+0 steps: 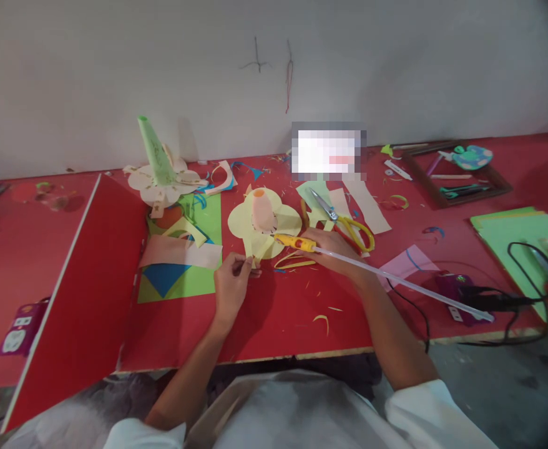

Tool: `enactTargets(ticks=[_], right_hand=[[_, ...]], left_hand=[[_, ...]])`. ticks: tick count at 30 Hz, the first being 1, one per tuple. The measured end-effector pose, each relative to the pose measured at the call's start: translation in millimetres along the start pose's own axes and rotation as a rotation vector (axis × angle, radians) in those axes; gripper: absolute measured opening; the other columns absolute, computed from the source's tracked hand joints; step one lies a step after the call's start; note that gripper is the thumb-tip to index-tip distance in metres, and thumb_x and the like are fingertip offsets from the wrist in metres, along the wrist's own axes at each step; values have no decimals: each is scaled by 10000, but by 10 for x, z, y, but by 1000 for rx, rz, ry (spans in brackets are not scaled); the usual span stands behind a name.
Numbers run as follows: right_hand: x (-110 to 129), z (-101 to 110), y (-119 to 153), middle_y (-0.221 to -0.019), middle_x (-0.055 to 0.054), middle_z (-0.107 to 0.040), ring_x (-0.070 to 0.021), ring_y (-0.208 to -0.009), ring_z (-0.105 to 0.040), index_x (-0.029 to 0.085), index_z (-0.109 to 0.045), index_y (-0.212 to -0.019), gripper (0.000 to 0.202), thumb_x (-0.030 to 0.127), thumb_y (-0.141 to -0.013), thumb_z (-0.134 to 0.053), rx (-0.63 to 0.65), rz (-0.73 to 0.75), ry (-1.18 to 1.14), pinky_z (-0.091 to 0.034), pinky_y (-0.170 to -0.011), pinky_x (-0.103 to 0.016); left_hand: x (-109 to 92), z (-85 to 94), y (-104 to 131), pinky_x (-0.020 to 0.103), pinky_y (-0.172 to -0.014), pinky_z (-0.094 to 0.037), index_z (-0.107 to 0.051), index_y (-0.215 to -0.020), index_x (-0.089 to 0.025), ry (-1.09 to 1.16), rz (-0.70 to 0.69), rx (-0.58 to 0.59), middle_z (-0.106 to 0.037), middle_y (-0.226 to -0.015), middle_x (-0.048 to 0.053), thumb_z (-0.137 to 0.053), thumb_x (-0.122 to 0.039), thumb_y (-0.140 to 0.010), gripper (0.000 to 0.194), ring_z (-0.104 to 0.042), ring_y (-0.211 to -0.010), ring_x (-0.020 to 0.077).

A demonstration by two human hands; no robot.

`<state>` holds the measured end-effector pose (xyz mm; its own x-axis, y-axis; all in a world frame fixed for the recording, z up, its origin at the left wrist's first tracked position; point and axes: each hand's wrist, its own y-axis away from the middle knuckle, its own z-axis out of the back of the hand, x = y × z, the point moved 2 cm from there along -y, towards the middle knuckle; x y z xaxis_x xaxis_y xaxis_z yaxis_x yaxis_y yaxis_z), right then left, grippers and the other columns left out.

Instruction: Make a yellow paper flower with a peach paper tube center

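Observation:
My right hand (332, 248) grips a yellow glue gun (296, 242) whose nozzle points left at the edge of a yellow paper flower (243, 224); a long clear glue stick (405, 285) sticks out behind it. A peach paper cone (263, 211) stands on the flower. My left hand (231, 284) pinches a yellow paper strip (254, 254) at the flower's near edge. Yellow-handled scissors (346, 219) lie just beyond my right hand.
A green paper cone on a cream flower base (156, 163) stands at the back left. A red sheet (84, 287) leans at the left. Green and blue papers (180, 265), paper scraps, a wooden frame (456, 174), a black cable (499, 299) and green sheets (517, 237) lie on the red table.

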<state>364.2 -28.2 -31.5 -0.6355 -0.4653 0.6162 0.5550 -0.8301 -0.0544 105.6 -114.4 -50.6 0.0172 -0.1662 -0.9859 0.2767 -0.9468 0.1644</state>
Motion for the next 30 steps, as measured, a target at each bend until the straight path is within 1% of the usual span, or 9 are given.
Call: enactTargets(ticks=[4, 9, 12, 15, 20, 23, 26, 28, 30], right_hand=[[8, -27, -2, -1111, -100, -756, -288, -996, -722, 224, -694, -1140, 345, 532, -1037, -580, 15, -2, 29, -463, -774, -324], [-20, 2, 19, -1093, -97, -758, -277, -968, -716, 233, -693, -1131, 367, 560, -1040, -554, -55, 16, -16, -475, -772, -329], [-24, 23, 29, -1085, -96, -755, -274, -957, -711, 237, -690, -1114, 362, 568, -1027, -573, -87, 19, -58, -487, -776, -333], [-6, 46, 37, -1085, -94, -749, -273, -963, -705, 240, -687, -1101, 346, 559, -1025, -574, -89, 10, -85, -497, -800, -342], [23, 51, 44, -1080, -92, -738, -263, -948, -690, 240, -686, -1125, 336, 539, -1033, -567, -62, 5, -72, -488, -793, -340], [26, 40, 45, -1086, -101, -737, -261, -931, -678, 234, -692, -1134, 361, 553, -1038, -553, -62, 10, -60, -482, -785, -340], [26, 39, 47, -1082, -99, -738, -261, -927, -679, 237, -688, -1125, 394, 591, -1036, -540, -75, 11, -73, -479, -780, -339], [26, 44, 49, -1074, -98, -733, -263, -929, -680, 237, -686, -1117, 418, 616, -1034, -530, -90, 15, -82, -480, -781, -339], [27, 48, 50, -1073, -101, -728, -262, -930, -681, 231, -686, -1118, 436, 627, -1034, -522, -97, 22, -93, -481, -782, -336]], left_hand=[[-81, 8, 60, 285, -642, -664, -635, -873, -191, 13, -78, -56, -766, -755, 30, -776, -509, -884, 348, -769, -649, 185], [-184, -42, 72, 309, -705, -675, -623, -904, -187, 32, -145, -112, -794, -819, 50, -750, -498, -922, 337, -787, -711, 188], [-236, -65, 103, 319, -712, -671, -609, -898, -191, -7, -184, -156, -796, -818, 47, -736, -517, -932, 352, -789, -707, 191], [-252, -80, 181, 305, -726, -660, -606, -899, -202, -80, -223, -195, -790, -803, 35, -714, -512, -952, 333, -787, -710, 185], [-210, -132, 250, 330, -778, -665, -608, -900, -216, -94, -220, -196, -803, -841, 41, -687, -492, -973, 296, -799, -771, 202], [-256, -159, 198, 337, -789, -664, -605, -908, -215, -101, -256, -215, -807, -858, 45, -678, -486, -982, 290, -801, -780, 201], [-341, -194, 134, 343, -787, -662, -604, -909, -205, -92, -298, -197, -803, -853, 51, -671, -493, -987, 305, -802, -787, 204], [-369, -222, 117, 342, -789, -659, -606, -906, -202, -91, -305, -177, -803, -861, 56, -675, -498, -983, 313, -803, -793, 205], [-351, -247, 121, 333, -776, -655, -609, -899, -202, -93, -288, -166, -803, -858, 56, -682, -506, -976, 322, -800, -780, 202]])
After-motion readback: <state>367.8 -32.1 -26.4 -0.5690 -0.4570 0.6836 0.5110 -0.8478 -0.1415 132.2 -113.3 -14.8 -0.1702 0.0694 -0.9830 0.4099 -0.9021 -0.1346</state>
